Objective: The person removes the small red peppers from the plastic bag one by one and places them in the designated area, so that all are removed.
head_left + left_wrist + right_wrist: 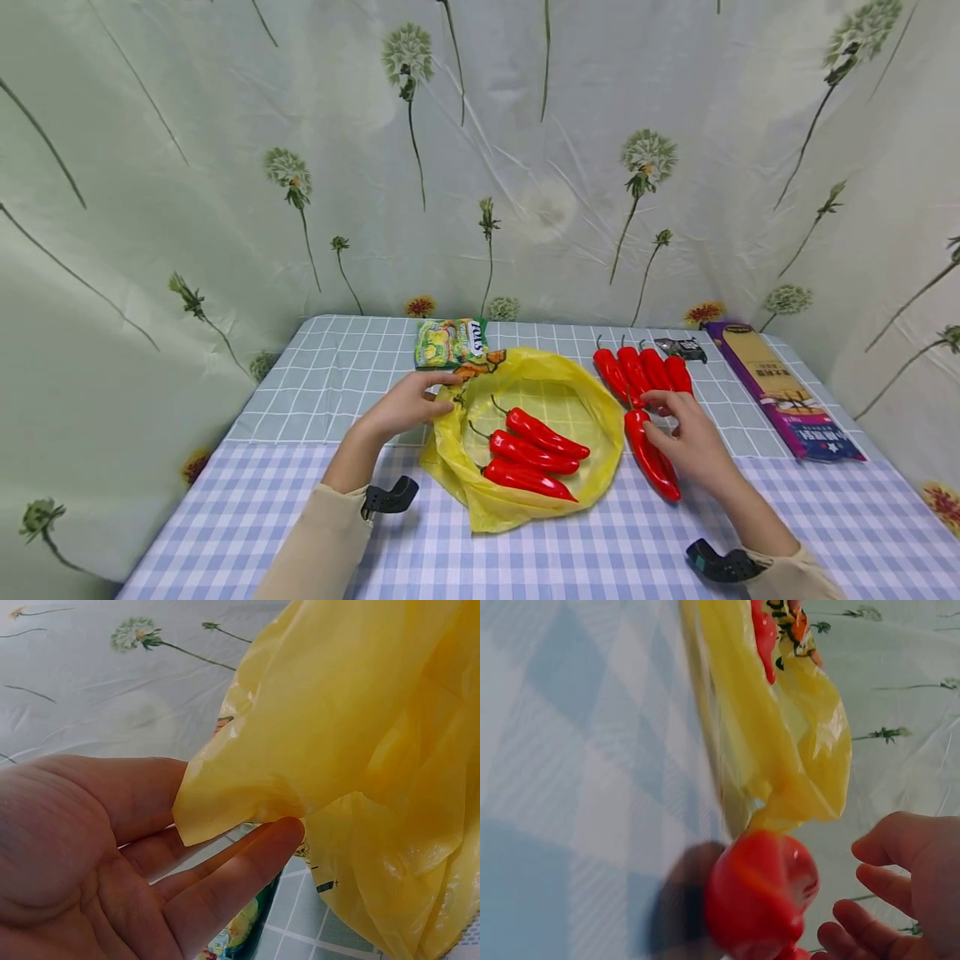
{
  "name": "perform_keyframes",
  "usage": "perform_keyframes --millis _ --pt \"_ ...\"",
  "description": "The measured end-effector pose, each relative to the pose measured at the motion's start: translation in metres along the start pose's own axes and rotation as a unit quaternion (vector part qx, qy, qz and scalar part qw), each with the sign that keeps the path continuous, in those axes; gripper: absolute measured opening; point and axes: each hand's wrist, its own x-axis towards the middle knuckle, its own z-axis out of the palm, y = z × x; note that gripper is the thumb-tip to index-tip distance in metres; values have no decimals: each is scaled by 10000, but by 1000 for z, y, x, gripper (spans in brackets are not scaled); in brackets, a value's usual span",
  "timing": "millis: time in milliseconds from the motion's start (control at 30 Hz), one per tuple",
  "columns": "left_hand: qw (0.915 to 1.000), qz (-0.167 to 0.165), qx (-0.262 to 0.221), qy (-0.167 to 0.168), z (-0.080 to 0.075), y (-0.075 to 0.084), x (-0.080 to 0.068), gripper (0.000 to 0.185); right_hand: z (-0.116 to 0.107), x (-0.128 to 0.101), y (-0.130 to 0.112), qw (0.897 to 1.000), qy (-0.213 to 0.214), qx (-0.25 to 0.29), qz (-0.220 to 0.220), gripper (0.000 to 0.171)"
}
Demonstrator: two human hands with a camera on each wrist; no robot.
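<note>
A yellow plastic bag (600, 392) lies spread wide with its mouth facing up, three red chili peppers (525, 479) inside. At its left rim, my left hand (408, 404) pinches the edge; the left wrist view has a flap of the bag (300, 735) between thumb and fingers (240, 877). My right hand (690, 437) hovers at a long red chili pepper (648, 454) just right of the bag. In the right wrist view its fingers are spread and stand apart from the pepper (754, 900). Behind that hand several more red chili peppers (633, 367) lie in a row.
A green snack packet (450, 342) lies behind the bag. To the far right is a long purple and tan package (772, 383), with a small black packet (681, 348) near its top. A checked cloth (562, 567) covers the table, and a floral curtain (540, 167) hangs behind.
</note>
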Motion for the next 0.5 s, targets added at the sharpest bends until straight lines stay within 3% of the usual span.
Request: perform_keyframes --millis 233,500 --pt "9999 -56 -88 26 -1 0 -1 44 3 5 -15 9979 435 131 -463 43" --pt "9997 20 -225 26 0 0 -2 46 6 5 -38 9955 509 240 -765 41"
